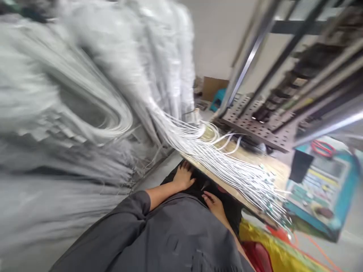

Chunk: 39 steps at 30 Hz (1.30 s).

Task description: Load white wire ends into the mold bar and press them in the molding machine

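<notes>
Both hands rest low by the lap, against dark cloth. The left hand [183,177] lies open, fingers spread and holding nothing; the right hand [214,204], at its 4 o'clock, is loosely curled — whether anything small sits between its fingertips, I cannot tell. Neither touches the white cables.

Out from the hands at 2 o'clock, the cable bundle [241,172] lies along a wooden board [279,162], its far ends, flecked with green, fanning towards 3 o'clock. Each strand looks light and bendy, probably smooth enough to slide on its neighbours; gathered, they should weigh more and splay readily. The best hold is likely around the middle of the run, away from the ends, which may be the delicate part.

Counting: two hands, one board, one bundle on it, its strands too many and too blurred to number. At 1 to 2 o'clock stands one perforated metal plate [283,136]; at 3 o'clock, one blue tray [346,204] with one red-handled tool [323,148]. Hanging white cables [113,49] fill 11 o'clock — also uncountable.
</notes>
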### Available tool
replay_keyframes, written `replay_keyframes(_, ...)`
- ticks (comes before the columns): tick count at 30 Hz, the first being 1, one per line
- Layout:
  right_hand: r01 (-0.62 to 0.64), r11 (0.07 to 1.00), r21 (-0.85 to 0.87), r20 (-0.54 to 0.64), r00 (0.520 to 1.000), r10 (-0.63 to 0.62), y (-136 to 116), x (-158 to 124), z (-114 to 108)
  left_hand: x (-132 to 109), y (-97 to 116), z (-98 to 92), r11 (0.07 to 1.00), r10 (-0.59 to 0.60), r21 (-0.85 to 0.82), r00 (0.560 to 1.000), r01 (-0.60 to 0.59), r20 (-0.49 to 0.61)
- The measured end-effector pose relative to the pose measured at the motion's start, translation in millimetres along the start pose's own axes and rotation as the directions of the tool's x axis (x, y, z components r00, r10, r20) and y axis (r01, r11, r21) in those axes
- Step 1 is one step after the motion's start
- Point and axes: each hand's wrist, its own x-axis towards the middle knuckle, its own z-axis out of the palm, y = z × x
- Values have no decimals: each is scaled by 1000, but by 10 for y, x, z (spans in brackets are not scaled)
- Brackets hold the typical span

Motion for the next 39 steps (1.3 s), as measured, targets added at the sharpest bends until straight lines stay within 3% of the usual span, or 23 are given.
replay_keyframes(3, -34, 977, 211, -98, 994, 56, 218, -184, -246, 152, 82, 11, 996, 62, 61, 994, -68, 93)
replay_keyframes(6, -50, 952, 303, -82, 993, 79, 374, -618, -486, 110, 48, -169, 974, 219, -2, 944, -226, 247)
replay_keyframes(8, -91, 968, 236, -99, 988, 117, 460, -1010, -662, 45, 1, -389, 942, 334, -135, 871, -306, 359)
replay_keyframes(11, -170, 985, 33, -167, 971, 173, 433, -1577, -958, -51, -12, -805, 874, 460, -376, 772, -307, 438)
replay_keyframes(14, -192, 964, -186, -219, 964, 150, 131, -1900, -1300, -105, 65, -1162, 806, 500, -545, 757, -229, 421)
replay_keyframes(16, -114, 954, -276, -275, 961, 35, -171, -1907, -1513, -117, 109, -1292, 747, 521, -648, 736, -148, 432)
replay_keyframes(18, -12, 929, -370, -328, 937, -118, -488, -1739, -1665, -119, 103, -1326, 686, 531, -725, 724, -62, 440)
replay_keyframes(20, 46, 851, -522, -338, 906, -256, -781, -1408, -1733, -113, 44, -1293, 643, 516, -766, 745, -11, 423)
replay_keyframes(25, 255, 638, -726, -103, 878, -467, -1350, -120, -1656, -136, -152, -1155, 611, 499, -791, 788, -23, 362)
replay_keyframes(28, 172, 518, -838, -114, 873, -473, -1564, 632, -1621, -216, -212, -1086, 590, 511, -807, 781, -16, 358)
replay_keyframes(30, 73, 418, -905, -131, 889, -439, -1640, 991, -1646, -290, -245, -1038, 582, 516, -813, 773, 0, 370)
replay_keyframes(34, -36, 287, -957, -134, 934, -330, -1639, 1321, -1757, -412, -339, -965, 598, 466, -801, 796, 38, 386)
replay_keyframes(39, -28, 204, -979, -92, 945, -315, -1591, 1319, -1832, -383, -473, -970, 617, 427, -785, 820, 43, 381)
